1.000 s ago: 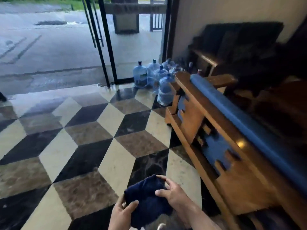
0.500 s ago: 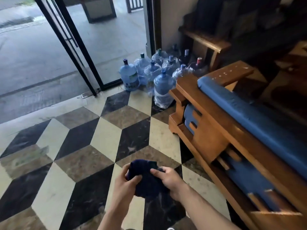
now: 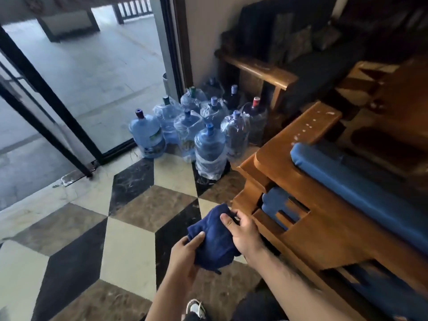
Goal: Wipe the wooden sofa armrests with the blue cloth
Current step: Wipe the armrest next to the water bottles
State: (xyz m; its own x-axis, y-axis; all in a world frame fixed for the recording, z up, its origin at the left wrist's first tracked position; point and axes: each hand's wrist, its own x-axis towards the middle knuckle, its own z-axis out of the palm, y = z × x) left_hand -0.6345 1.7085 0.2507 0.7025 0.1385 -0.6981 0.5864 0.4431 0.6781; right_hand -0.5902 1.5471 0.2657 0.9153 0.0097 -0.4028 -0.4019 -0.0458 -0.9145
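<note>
i have the blue cloth [image 3: 214, 237] bunched between both hands above the checkered floor [image 3: 129, 246], my left hand [image 3: 185, 253] pinching its near left edge with thumb on top and my right hand [image 3: 243, 232] curled over its right side. the wooden sofa [image 3: 308, 228] with its blue cushion [image 3: 361, 188] stands just right of my hands, and its flat armrest [image 3: 308, 126], speckled with pale spots, lies farther off. a cluster of water jugs [image 3: 196, 128] sits by the glass door [image 3: 76, 89] at the far left.
</note>
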